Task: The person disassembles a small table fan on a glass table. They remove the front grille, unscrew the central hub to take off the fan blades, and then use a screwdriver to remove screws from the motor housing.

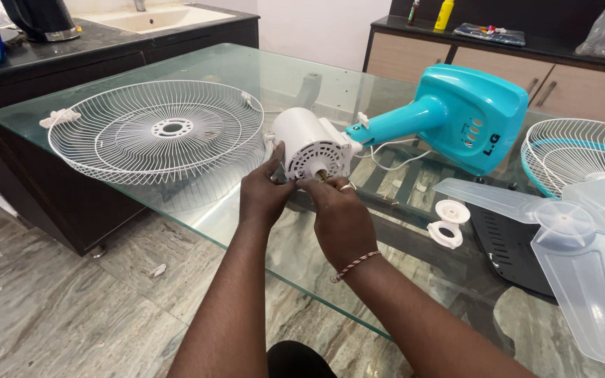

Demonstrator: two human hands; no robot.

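Right now both hands are on the white motor housing (311, 145) of a dismantled table fan, which lies on its side on the glass table (260, 70) with its face turned toward the person. The left hand (264, 189) pinches the lower left edge of that face with narrowed fingers; the right hand (337, 213) has thumb and forefinger closed around the small brass shaft (321, 174) sticking out of the middle. Whether a loose part sits between those fingertips I cannot tell.

The housing rests on a curved side, so a hard twist at the shaft could roll it away from the hands and drag the turquoise stand (467, 115) joined behind it. A white cable (393, 155) trails just beyond the right hand and might snag. To the right of the right hand two small white plastic nuts (448, 222) sit near the table's near edge; a sweep of the forearm could knock them to the floor. Further right the clear blade (575, 245) overhangs, and left of the left hand lies the white wire guard (159, 129), both easy to bump on slick glass
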